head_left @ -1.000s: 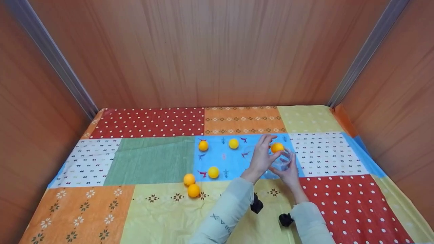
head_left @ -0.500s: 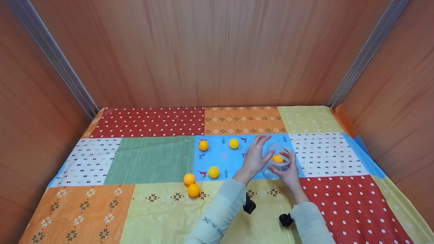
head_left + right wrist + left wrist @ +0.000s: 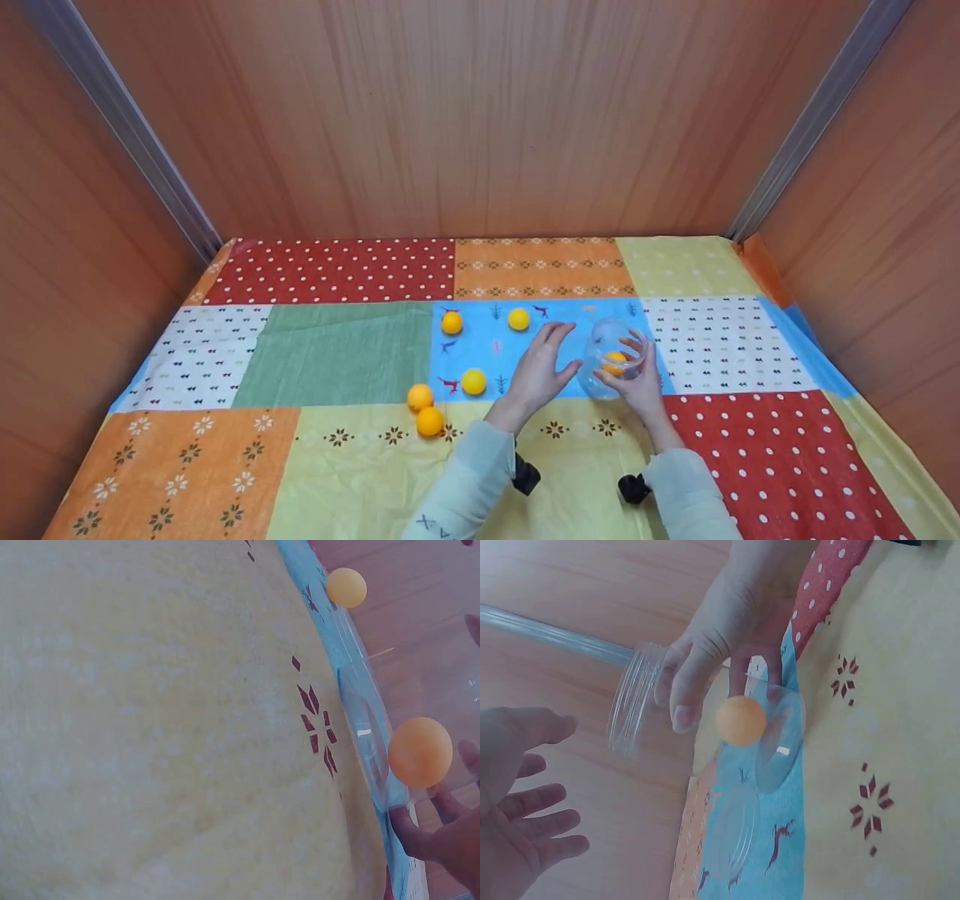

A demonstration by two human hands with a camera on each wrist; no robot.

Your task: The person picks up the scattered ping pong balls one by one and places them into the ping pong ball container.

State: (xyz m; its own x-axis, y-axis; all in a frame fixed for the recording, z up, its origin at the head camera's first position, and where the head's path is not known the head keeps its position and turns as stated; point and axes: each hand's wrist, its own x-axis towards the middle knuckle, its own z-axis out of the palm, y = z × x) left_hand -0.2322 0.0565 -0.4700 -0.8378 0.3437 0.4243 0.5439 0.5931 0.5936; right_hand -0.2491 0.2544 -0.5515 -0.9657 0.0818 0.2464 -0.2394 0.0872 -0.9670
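Observation:
My right hand grips a clear plastic jar from its right side, fingers curled round the wall. Inside the jar an orange ball shows low down, just above the bottom in the left wrist view. The jar's ridged mouth faces up. To the left of the jar and apart from it, my left hand holds nothing, its fingers spread and relaxed. A clear round lid lies on the blue patch of cloth beside the jar.
Loose balls lie left of my hands: an orange ball, yellow balls and two orange balls close together. A patchwork cloth covers the table. Wooden panels rise at the back and sides.
My left hand has let the orange ball go into the jar and moved left and toward me. The ball has dropped lower inside. My right hand still holds the jar in place.

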